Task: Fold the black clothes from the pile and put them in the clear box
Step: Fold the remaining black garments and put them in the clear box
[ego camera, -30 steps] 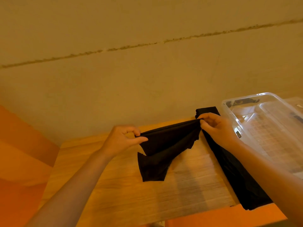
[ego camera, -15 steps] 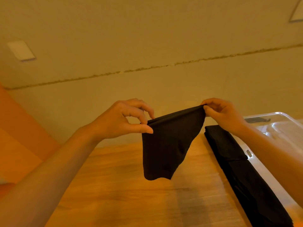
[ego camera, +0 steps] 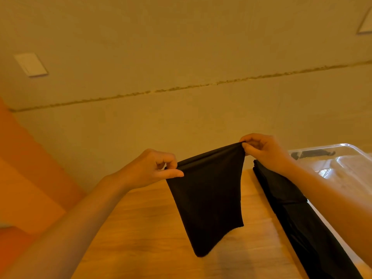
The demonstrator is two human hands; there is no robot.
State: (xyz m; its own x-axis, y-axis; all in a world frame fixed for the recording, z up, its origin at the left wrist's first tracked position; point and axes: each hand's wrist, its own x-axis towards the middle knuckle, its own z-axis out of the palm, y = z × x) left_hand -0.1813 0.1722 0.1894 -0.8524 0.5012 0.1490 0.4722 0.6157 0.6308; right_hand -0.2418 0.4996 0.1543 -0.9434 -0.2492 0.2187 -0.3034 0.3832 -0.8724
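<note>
Wooden counter [ego camera: 153, 234] with pale grain fills the lower view, backed by a plain beige wall. At the right edge sits the clear plastic storage box [ego camera: 346, 158], open side up, a dark latch visible on its far rim; what lies inside cannot be made out. Just beside the box, along its near wall and lying on the counter, runs a long strip of black cloth [ego camera: 298, 218], its long axis going from the far side toward the viewer; it appears already folded, though whether it is one garment or several is unclear. In the middle, held up off the counter, hangs a small black fabric garment [ego camera: 207, 198]. Its top edge is stretched roughly level, rising slightly toward the right, and the body tapers down to a rounded point that looks just clear of the wood. Left hand [ego camera: 153, 168] pinches the left top corner between thumb and curled fingers; right hand [ego camera: 261, 150] pinches the right top corner the same way. Judgement: the piece's long axis runs hand to hand, across the body, with the box off to the right, so the right hand is the nearer one to it, while folding likely means lowering the piece flat onto the bare wood directly below.
</note>
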